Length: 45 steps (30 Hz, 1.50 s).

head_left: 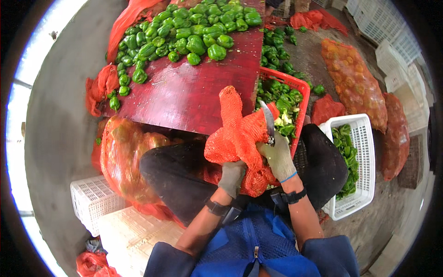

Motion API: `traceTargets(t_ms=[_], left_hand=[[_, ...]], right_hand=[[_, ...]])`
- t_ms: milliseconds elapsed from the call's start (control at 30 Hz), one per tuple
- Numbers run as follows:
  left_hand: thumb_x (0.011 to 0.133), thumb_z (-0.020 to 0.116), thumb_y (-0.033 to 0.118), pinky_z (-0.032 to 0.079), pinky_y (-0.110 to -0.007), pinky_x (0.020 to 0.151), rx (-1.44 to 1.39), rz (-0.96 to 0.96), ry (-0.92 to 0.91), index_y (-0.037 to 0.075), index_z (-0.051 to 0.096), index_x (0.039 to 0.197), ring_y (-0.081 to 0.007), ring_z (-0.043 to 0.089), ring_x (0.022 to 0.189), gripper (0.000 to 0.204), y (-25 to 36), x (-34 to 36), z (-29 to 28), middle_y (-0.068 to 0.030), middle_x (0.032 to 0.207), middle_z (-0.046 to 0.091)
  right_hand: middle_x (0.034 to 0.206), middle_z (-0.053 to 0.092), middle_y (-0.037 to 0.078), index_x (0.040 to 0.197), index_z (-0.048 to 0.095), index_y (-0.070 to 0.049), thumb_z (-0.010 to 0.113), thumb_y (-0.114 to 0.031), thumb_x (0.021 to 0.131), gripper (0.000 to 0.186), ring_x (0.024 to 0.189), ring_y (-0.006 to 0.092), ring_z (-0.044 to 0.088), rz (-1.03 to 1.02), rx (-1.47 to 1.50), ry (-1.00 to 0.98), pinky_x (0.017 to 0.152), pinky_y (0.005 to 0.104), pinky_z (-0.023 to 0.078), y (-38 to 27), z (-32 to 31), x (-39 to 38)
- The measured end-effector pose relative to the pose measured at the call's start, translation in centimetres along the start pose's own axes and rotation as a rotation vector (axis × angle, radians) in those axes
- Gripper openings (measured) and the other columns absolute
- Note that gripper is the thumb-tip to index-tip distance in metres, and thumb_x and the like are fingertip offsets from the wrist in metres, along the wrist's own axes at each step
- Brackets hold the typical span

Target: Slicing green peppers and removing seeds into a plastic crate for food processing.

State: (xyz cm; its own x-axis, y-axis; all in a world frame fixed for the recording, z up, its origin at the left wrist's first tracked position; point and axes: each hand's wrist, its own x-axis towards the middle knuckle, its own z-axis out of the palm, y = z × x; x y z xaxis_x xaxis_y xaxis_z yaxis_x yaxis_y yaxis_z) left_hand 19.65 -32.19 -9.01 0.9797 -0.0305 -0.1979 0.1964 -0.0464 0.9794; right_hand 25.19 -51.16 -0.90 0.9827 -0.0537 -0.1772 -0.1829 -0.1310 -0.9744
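A bunched orange-red mesh bag [240, 134] is held up over my lap. My left hand [232, 177], in a grey knit glove, is closed on the lower left part of the mesh. My right hand [278, 158], gloved too, grips a knife with a curved blade [268, 119] that points up and away from me. Its handle is hidden in the fist. The right fingers lie against the mesh bag; whether they also pinch it, I cannot tell. Just beyond the knife stands a red crate [301, 87] of green peppers and pale trimmings.
Green peppers [196, 44] are heaped on a dark red table [184, 94] ahead. A filled mesh sack [127, 159] stands by my left knee. On the right are a white basket [364, 175] of greens and a large full sack [353, 83]. More peppers [277, 48] lie on the floor.
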Motion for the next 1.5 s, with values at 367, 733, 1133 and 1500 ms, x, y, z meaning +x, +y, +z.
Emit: traceTargets(t_ms=[367,733,1133,1500], left_hand=[[0.095,0.071,-0.002,0.057,-0.036,0.102,-0.188,0.213,-0.038,0.002,0.066,0.137,-0.0232,0.069,0.118,0.042,7.9,4.5,-2.8,-0.0067,0.135,0.071],[0.094,0.069,-0.001,0.06,-0.037,0.094,0.623,0.294,0.535,0.003,0.066,0.142,-0.025,0.074,0.112,0.048,11.5,19.9,-31.2,-0.0095,0.127,0.08],[0.1,0.052,0.011,0.053,-0.055,0.112,1.687,-0.16,0.241,0.016,0.053,0.159,-0.0464,0.062,0.136,0.059,9.8,34.8,-29.6,-0.0191,0.164,0.05],[0.096,0.059,0.01,0.057,-0.054,0.098,1.792,0.456,-0.347,0.011,0.056,0.156,-0.0411,0.061,0.126,0.06,11.8,31.0,-3.3,-0.0226,0.156,0.049]], right_hand=[[0.099,0.075,0.008,0.126,0.07,0.002,0.076,-0.011,0.093,0.036,0.08,0.0185,0.069,-0.097,0.179,-0.257,0.074,0.0344,0.057,-4.8,2.1,0.6],[0.078,0.065,0.001,0.131,0.066,0.008,0.078,-0.015,0.098,0.042,0.052,0.0073,0.054,0.327,0.089,0.017,0.045,0.0255,0.042,-2.7,-3.0,1.4],[0.084,0.071,0.006,0.126,0.068,0.009,0.076,-0.012,0.097,0.037,0.05,0.0098,0.055,0.534,0.032,0.254,0.045,0.0274,0.045,0.5,-7.7,2.2],[0.077,0.068,0.002,0.122,0.072,0.004,0.079,-0.014,0.097,0.032,0.05,0.0109,0.06,0.567,0.15,0.244,0.045,0.0277,0.045,2.6,-8.6,3.5]])
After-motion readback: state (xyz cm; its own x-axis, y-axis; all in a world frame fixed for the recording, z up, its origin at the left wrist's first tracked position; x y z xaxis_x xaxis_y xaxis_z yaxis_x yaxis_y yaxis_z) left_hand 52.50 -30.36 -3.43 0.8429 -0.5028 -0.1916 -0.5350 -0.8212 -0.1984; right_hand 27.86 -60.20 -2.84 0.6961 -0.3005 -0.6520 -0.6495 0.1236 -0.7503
